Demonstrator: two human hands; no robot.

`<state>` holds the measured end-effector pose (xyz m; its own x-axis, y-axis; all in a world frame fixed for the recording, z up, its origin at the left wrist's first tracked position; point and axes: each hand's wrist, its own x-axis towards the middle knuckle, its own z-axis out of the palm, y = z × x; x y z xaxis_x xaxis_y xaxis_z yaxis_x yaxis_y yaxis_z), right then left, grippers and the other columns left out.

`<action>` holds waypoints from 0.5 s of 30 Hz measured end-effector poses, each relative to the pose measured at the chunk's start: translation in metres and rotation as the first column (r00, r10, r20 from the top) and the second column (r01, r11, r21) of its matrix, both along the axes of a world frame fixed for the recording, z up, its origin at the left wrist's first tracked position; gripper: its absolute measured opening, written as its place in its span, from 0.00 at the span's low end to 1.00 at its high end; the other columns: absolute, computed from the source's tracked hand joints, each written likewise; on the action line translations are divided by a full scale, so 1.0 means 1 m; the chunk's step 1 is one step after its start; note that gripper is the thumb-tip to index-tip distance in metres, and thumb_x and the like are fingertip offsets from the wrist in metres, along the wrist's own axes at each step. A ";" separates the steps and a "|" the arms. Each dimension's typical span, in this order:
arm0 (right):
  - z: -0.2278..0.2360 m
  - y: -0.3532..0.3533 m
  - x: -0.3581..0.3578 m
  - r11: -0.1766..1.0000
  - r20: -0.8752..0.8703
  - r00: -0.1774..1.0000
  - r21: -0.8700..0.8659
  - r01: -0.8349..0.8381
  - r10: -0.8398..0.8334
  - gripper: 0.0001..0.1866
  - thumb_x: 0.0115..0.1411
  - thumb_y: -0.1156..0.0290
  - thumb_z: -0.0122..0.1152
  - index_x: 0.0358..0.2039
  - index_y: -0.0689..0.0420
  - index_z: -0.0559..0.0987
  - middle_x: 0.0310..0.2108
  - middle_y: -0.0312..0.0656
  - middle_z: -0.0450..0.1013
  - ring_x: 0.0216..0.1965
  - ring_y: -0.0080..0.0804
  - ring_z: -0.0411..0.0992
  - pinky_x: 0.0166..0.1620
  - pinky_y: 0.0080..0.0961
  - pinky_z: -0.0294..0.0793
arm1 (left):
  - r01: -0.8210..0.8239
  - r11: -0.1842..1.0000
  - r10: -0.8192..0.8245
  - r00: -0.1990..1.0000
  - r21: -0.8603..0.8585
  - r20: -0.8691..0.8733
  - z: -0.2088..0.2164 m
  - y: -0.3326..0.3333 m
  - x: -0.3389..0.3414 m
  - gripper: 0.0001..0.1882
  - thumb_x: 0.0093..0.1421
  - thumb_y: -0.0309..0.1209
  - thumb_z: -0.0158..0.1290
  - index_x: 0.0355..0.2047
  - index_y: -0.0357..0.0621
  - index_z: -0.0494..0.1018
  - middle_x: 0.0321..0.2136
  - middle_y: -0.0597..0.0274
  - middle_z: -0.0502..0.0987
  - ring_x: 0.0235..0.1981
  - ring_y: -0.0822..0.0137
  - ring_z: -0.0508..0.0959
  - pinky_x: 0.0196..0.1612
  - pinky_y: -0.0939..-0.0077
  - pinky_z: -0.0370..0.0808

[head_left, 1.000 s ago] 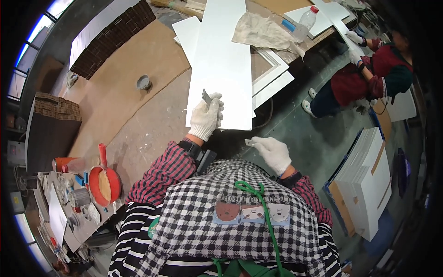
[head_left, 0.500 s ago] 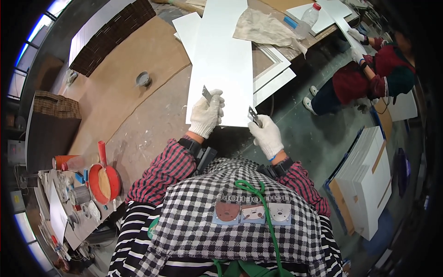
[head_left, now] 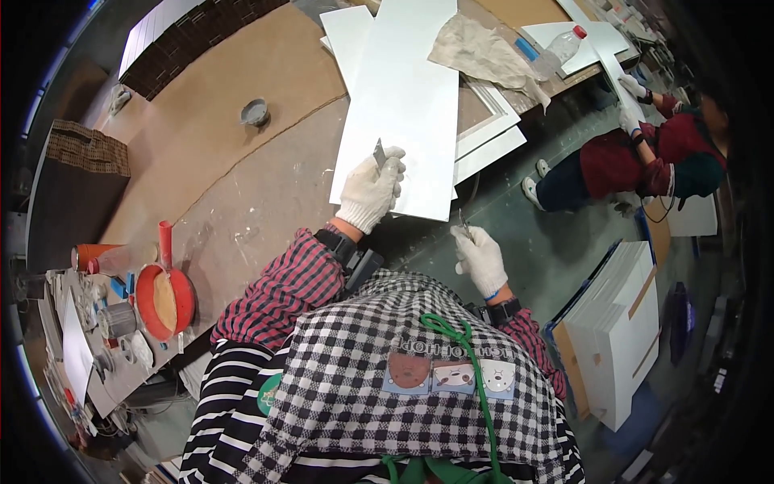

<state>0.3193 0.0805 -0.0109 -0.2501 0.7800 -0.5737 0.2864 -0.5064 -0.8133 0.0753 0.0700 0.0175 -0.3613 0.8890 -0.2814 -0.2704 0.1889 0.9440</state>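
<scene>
A long white board (head_left: pixel 411 97) lies on the table ahead of me, its near end sticking out past the edge. Over its near left part is my left hand (head_left: pixel 369 194), in a white knit glove and closed around a metal scraper (head_left: pixel 379 152) whose blade points up and away. My right hand (head_left: pixel 482 262), gloved too, is off the board's near right corner, over the floor. Its fingers pinch a small, thin metal knife (head_left: pixel 463 221), seen nearly edge-on; the handle is hidden in the glove.
A small grey cup (head_left: pixel 255 113) stands on brown sheeting at left, near stacked dark slats (head_left: pixel 185 52). A red pan (head_left: pixel 185 302) sits lower left. Cloth (head_left: pixel 476 48) and a bottle (head_left: pixel 567 46) lie far right. Another person (head_left: pixel 621 161) works there; stacked white panels (head_left: pixel 617 331) stand at right.
My right hand has moved down and right, away from the board's corner, and its knife has turned edge-on. My left hand stays over the board with its scraper. The whole view has shifted slightly.
</scene>
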 end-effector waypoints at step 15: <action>0.079 -0.005 -0.042 0.811 0.308 0.785 0.067 -0.582 0.538 0.19 0.66 0.57 0.60 0.52 0.54 0.81 0.27 0.33 0.74 0.24 0.18 0.71 0.28 0.19 0.73 | 0.046 0.999 -0.048 0.981 0.017 0.188 0.016 -0.032 -0.034 0.19 0.71 0.37 0.49 0.53 0.33 0.70 0.35 0.56 0.78 0.23 0.73 0.78 0.22 0.80 0.76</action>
<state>0.2773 0.0753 0.0685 -0.5271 0.6307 -0.5696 0.6934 -0.0683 -0.7173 0.0414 0.0383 0.0337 -0.2605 0.9075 -0.3296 -0.4347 0.1946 0.8793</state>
